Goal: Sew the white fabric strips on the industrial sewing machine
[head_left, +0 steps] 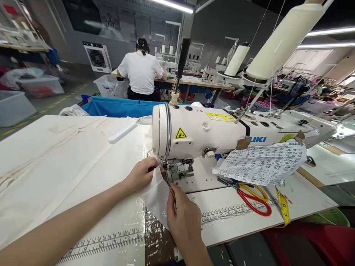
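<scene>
A white sewing machine [194, 129] stands across the table. Just left of its needle area, my left hand [142, 173] pinches the upper edge of a thin white fabric [156, 197]. My right hand [183, 218] is closed around small dark metal snips [166, 177], whose tips point up at the fabric edge beside the left fingers. The fabric hangs down between the two hands, over the table's front edge. More white fabric [50, 159] lies spread over the left of the table.
Red and yellow handled scissors [253, 197], a yellow tape measure [283, 207] and a written paper sheet [260, 164] are at the right. Thread cones [285, 40] rise above the machine. Behind are a blue cloth bin [119, 107] and a seated person in white [142, 72].
</scene>
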`<state>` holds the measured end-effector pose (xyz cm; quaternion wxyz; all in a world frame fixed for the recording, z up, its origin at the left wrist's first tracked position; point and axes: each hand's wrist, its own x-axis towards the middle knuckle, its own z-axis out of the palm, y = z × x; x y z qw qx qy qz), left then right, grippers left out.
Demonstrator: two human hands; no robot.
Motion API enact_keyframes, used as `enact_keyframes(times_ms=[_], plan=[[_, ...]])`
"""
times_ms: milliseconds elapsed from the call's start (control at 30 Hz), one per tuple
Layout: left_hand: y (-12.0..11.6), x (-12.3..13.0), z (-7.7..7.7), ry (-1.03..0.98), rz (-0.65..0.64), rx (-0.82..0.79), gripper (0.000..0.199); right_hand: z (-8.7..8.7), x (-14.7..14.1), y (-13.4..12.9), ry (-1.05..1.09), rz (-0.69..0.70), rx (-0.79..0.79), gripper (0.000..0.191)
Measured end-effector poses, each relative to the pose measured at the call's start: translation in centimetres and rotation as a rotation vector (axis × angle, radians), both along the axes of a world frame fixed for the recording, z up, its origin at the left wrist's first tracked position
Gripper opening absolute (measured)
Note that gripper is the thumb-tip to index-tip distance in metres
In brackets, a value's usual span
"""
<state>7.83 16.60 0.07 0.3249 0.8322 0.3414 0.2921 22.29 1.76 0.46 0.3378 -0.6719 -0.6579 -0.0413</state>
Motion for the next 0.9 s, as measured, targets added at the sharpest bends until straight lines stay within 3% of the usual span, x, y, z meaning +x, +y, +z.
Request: enact_keyframes(times_ms=[467, 667, 900], plan=[[0.01, 0.04, 0.24, 0.000, -0.010, 0.027, 0.023, -0.04, -0.11, 0.47, -0.094, -0.017, 0.080, 0.051], [0.10, 0.03, 0.02, 0.026, -0.037, 0.140, 0.019, -0.08, -0.18, 0.56, -0.124, -0.029, 0.094, 0.051], [0.14, 0.11, 0.02, 0.047, 0.004, 0.126, 0.021, -0.20, -0.07, 0.10, -0.058, -0.006, 0.068, 0.050]])
